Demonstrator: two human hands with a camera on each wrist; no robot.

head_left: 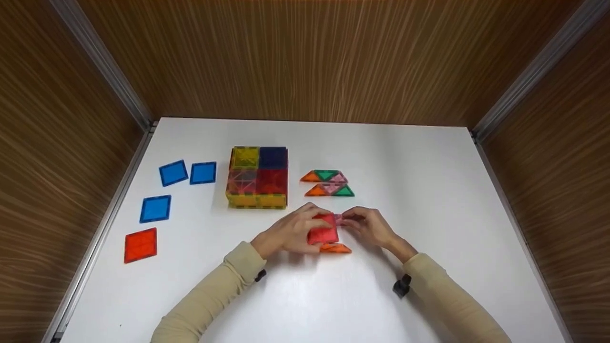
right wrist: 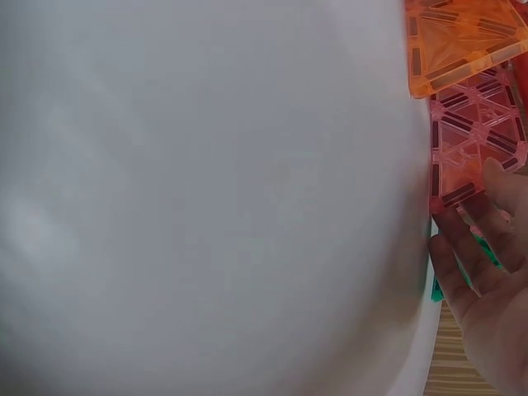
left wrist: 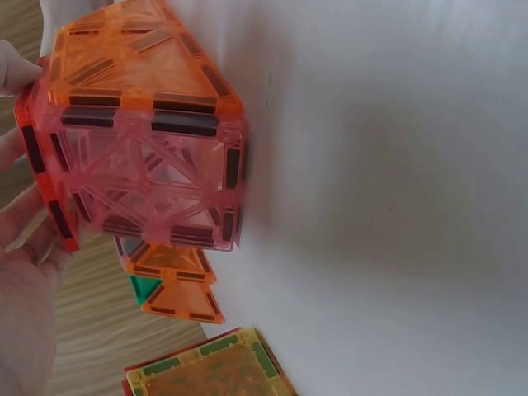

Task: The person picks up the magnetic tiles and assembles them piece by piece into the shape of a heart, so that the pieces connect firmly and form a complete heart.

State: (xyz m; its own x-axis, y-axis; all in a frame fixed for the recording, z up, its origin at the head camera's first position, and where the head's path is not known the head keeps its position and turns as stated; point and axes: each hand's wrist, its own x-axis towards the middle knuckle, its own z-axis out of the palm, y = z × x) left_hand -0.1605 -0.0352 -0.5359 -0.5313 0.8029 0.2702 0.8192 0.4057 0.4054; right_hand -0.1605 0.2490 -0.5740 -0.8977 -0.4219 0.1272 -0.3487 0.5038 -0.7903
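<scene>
A small box of magnetic tiles stands at the middle front, with a red square magnetic tile (head_left: 325, 231) on top. My left hand (head_left: 298, 231) grips that red tile at its left side, fingers and thumb spread over its edges. Pink magnetic tiles (left wrist: 148, 181) form the box's walls in the left wrist view. An orange magnetic tile (head_left: 337, 248) juts from the near side. On the far right corner, my right hand (head_left: 371, 226) pinches a pink magnetic tile (right wrist: 474, 136) between thumb and fingers. The box's inside and far wall are largely hidden.
Behind the hands lie two strips of orange, green and pink triangle tiles (head_left: 329, 189). A larger multicoloured tile box (head_left: 257, 176) stands to their left. Several blue square tiles (head_left: 156, 208) and one red square tile (head_left: 140, 245) lie at the far left. Wood-grain panels (head_left: 305, 62) enclose the table.
</scene>
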